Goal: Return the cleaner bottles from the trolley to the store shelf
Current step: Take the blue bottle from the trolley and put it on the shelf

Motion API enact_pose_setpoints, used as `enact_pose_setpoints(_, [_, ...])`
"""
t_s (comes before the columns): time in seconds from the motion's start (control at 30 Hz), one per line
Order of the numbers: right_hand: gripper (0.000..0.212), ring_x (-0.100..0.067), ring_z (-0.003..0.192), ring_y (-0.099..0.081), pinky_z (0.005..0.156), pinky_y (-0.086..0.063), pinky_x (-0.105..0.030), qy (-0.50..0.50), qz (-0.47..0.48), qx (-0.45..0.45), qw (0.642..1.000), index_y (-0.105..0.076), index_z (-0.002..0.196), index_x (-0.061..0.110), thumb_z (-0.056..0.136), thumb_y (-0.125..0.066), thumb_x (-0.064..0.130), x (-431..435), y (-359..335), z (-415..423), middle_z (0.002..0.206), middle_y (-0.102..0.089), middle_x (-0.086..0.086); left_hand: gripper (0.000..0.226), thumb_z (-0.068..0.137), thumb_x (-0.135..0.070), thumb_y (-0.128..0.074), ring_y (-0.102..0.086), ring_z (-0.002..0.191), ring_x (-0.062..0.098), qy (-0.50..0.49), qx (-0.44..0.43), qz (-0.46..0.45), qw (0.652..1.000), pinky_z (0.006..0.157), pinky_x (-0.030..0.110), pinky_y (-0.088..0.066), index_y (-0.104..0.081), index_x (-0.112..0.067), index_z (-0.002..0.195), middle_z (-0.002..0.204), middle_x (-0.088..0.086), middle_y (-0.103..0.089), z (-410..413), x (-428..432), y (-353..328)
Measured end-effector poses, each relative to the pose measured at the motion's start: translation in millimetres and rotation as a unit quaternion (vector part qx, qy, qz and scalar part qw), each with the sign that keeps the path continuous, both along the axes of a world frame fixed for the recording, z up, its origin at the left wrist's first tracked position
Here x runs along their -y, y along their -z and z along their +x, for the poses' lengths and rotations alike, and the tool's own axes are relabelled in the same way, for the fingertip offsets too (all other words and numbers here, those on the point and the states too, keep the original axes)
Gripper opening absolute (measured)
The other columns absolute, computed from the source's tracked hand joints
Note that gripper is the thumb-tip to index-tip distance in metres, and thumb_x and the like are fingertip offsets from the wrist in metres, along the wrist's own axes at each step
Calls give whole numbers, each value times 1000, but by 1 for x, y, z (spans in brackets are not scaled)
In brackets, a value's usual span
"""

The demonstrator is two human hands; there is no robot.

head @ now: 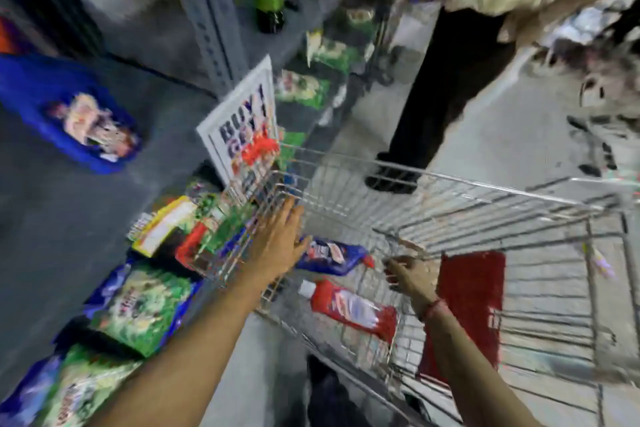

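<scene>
A wire trolley [450,198] fills the lower right of the blurred head view. Two cleaner bottles lie flat in its basket: a blue bottle [330,255] with a red cap and, nearer me, a red bottle [353,310] with a white cap. My left hand [277,243] hovers over the trolley's left rim, fingers spread, just left of the blue bottle and holding nothing. My right hand [410,276] reaches into the basket, fingers loosely curled and empty, to the right of both bottles. The grey shelf [69,218] runs along the left.
Green and blue packets [138,308] and a yellow box [166,225] lie on the lower shelf beside the trolley. A white promo sign [242,121] leans at the shelf post. Another person's dark legs [446,97] stand beyond the trolley. A red flap [467,291] hangs inside the basket.
</scene>
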State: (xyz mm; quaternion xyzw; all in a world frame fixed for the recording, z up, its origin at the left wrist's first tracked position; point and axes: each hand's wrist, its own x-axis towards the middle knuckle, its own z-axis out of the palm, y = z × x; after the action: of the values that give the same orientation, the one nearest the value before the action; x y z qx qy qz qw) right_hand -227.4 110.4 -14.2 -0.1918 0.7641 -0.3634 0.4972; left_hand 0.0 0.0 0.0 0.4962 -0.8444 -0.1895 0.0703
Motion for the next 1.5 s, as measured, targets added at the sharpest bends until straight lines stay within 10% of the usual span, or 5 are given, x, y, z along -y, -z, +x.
enact_pose_setpoints(0.2, [13, -19, 65, -53, 60, -51, -21, 76, 164, 156, 971, -52, 91, 10, 92, -40, 8, -12, 109, 14, 80, -52, -9, 80, 79, -32, -67, -22, 141, 30, 15, 99, 228, 969, 113, 40, -22, -25, -7, 143, 154, 18, -20, -19, 21, 96])
enact_pose_setpoints(0.57, [50, -37, 124, -48, 103, -41, -38, 294, 118, 311, 896, -38, 133, 1, 92, -48, 28, 68, 202, 52, 135, -49, -25, 111, 59, -36, -82, -27, 135, 34, 128, 224, 196, 946, 106, 54, -34, -15, -9, 144, 148, 15, -29, -55, 57, 206])
enact_pose_setpoints(0.8, [53, -31, 115, -55, 90, -48, -37, 300, 75, 307, 900, -42, 131, 2, 90, -51, 34, 72, 195, 56, 133, -52, -22, 122, 40, -56, -83, -46, 123, 34, 63, 235, 190, 951, 107, 53, -29, -24, -9, 136, 134, 17, -47, -52, 47, 194])
enact_pose_setpoints(1.27, [26, -20, 64, -69, 58, -57, -27, 75, -73, 325, 940, -65, 95, 3, 82, -65, 25, 115, 20, 107, 73, -73, -7, 52, 50, -28, -89, -60, 69, -16, -204, -171, 376, 887, 61, 6, -44, -59, -34, 92, 76, -26, -68, 26, 8, 38])
enact_pose_setpoints(1.5, [11, -16, 59, -66, 63, -57, -27, -99, -183, 279, 938, -67, 83, 8, 80, -67, 19, 143, -79, 144, 73, -71, -8, 49, 62, -19, -83, -66, 86, 21, -300, -361, 284, 836, 80, 30, -52, -62, -8, 105, 97, 7, -72, 67, -13, -42])
